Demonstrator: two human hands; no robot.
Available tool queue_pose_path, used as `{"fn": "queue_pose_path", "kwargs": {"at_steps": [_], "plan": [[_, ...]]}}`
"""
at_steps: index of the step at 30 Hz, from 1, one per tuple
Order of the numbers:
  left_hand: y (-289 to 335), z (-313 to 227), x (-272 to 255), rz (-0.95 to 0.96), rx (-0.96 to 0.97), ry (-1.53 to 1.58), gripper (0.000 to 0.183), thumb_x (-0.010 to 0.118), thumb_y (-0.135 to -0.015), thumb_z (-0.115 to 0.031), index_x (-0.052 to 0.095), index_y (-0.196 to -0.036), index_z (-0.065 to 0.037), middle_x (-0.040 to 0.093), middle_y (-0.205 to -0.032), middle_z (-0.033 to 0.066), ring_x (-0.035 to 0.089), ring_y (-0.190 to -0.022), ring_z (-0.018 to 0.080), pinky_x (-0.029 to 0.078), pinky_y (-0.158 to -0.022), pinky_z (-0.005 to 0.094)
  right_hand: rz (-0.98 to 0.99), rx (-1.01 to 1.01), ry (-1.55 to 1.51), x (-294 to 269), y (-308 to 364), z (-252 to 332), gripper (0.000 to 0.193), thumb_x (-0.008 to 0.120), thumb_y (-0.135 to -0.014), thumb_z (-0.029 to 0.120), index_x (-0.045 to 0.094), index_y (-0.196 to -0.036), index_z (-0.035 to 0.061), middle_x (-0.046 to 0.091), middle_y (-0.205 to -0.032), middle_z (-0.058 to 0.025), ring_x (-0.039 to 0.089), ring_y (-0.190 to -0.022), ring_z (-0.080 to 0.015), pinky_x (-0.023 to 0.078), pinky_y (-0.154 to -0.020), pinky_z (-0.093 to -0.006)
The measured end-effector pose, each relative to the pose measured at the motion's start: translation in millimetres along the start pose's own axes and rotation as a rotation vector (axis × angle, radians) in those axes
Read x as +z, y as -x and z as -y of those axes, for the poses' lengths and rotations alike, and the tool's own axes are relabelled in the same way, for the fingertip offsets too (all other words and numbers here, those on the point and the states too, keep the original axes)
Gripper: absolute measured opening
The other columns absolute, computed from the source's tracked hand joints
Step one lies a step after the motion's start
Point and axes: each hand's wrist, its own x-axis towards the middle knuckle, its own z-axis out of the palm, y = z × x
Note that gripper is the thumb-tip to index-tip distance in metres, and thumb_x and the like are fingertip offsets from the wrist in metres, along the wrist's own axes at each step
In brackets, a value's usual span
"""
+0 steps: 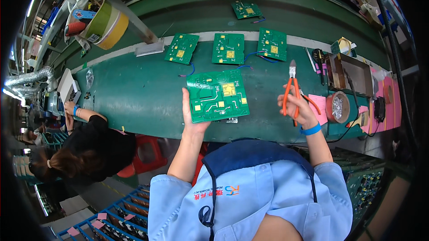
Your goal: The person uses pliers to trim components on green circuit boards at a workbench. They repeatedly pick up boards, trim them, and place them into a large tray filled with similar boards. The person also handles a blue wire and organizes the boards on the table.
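Note:
My left hand (195,125) grips a green circuit board (204,102) by its left and lower edge, above the bench. Its face carries yellow patches and white marks, with a blue wire at its upper right corner. In my right hand (300,109) are diagonal cutters (287,96) with orange handles, their metal jaws pointing away from me and apart from the board. Another orange handle (314,105) shows beside that hand; whether I hold it too is unclear. Beyond the held board lie similar boards, one at left (182,48), one in the middle (228,48) and one at right (272,44).
Another board (246,10) lies farther back. At right are a cardboard box (357,76), a round tub (338,107) with silvery contents, and black-and-pink tools (320,64). A bucket (107,26) hangs at upper left. A co-worker (100,138) sits at left, near a white box (69,87).

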Motion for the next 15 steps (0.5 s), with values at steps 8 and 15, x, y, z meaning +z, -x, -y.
{"fn": "queue_pose_path", "kwargs": {"at_steps": [8,15], "plan": [[9,6,15,0.023,0.073,-0.077,0.051,0.032,-0.084,-0.047,0.044,-0.112,-0.006,0.051,-0.107,0.0106,0.051,-0.096,0.0231,0.042,-0.081,0.0387,-0.325,-0.755,1.601,45,-11,5,0.052,0.065,-0.055,0.005,0.049,-0.104,0.0076,0.047,-0.088,-0.0103,0.046,-0.083,-0.0255,0.035,-0.073,-0.0352],[12,10,4,0.076,0.081,-0.181,0.048,0.038,-0.083,-0.044,0.043,-0.114,-0.007,0.050,-0.109,0.0113,0.051,-0.095,0.0249,0.044,-0.079,0.0397,-0.276,-0.892,1.726,55,-18,-1,0.057,0.066,-0.051,0.006,0.048,-0.105,0.0069,0.047,-0.092,-0.0127,0.044,-0.089,-0.0257,0.031,-0.078,-0.0376]]}}
